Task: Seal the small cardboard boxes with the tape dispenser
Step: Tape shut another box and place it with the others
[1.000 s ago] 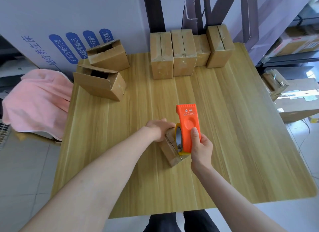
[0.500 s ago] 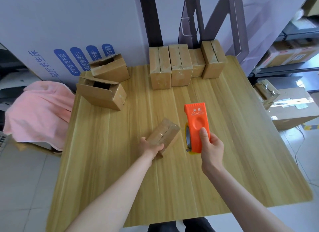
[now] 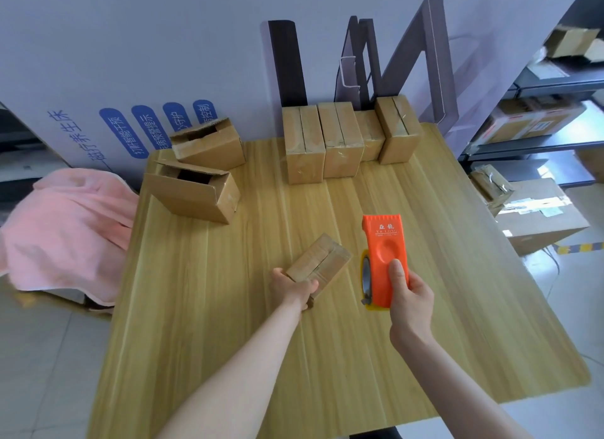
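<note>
Gripping the near end of the small cardboard box (image 3: 322, 263), my left hand (image 3: 292, 286) curls thumb and fingers round it; the box extends away from those fingers over the table (image 3: 228, 340). My right hand (image 3: 410, 295) clasps the tape dispenser (image 3: 385, 259), thumb pressed on its orange face, just right of the box, apart from it.

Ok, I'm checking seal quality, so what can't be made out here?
Head view, held box: its near end is covered by the left hand.
Head view, tape roll: mostly behind the orange dispenser in the right hand.
Head view, nearer open box: inside too dark.
</note>
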